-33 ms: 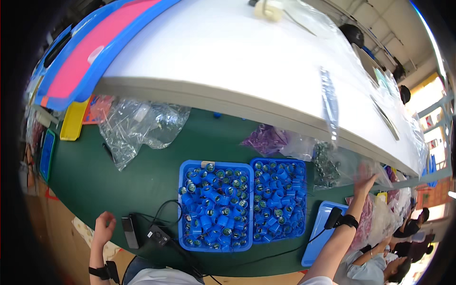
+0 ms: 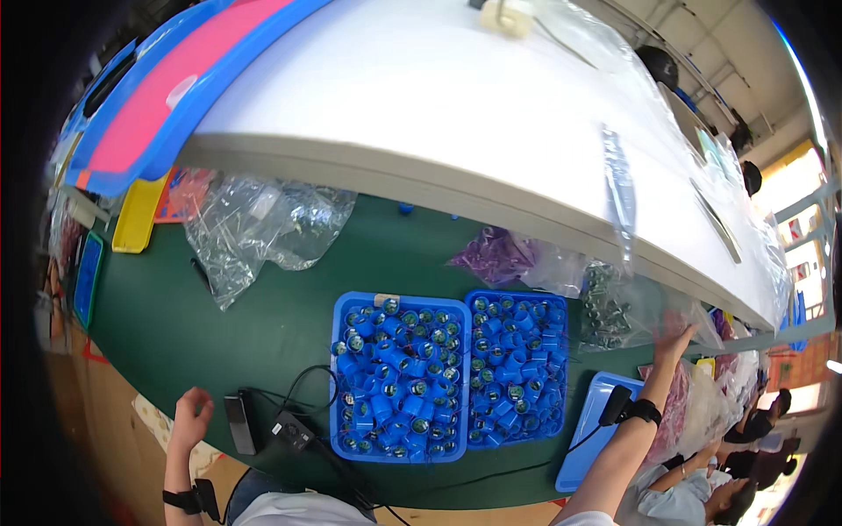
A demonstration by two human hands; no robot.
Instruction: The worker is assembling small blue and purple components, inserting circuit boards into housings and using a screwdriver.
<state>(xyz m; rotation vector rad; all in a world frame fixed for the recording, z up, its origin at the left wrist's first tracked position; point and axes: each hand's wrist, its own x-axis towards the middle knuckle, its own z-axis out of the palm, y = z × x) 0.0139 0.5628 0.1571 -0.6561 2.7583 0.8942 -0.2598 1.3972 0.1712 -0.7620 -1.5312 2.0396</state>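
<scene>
My right hand (image 2: 674, 342) reaches out to the far right and grips the edge of a clear plastic bag (image 2: 645, 307); the plastic partly hides the fingertips. Small dark green parts (image 2: 603, 309) lie bunched in the bag. Above the table's near left edge, my left hand (image 2: 191, 414) is loosely curled with fingers apart and holds nothing. It is nearest to a black box-shaped device (image 2: 239, 424). Between my hands stand two blue trays side by side, the larger one (image 2: 466, 386) and the smaller one (image 2: 563, 373), both heaped with small blue cups with green parts inside.
A white shelf (image 2: 421, 96) overhangs the green table (image 2: 254, 346). Black cables (image 2: 307, 377) run to a small black box (image 2: 291, 431). An empty-looking blue tray (image 2: 589, 438) lies right. Clear bag (image 2: 263, 232) and purple bag (image 2: 495, 254) lie under the shelf. A person (image 2: 693, 495) sits at right.
My right hand has shifted slightly at the bag, and its fingers show more sharply. The view has tilted a little. My left hand stays in place.
</scene>
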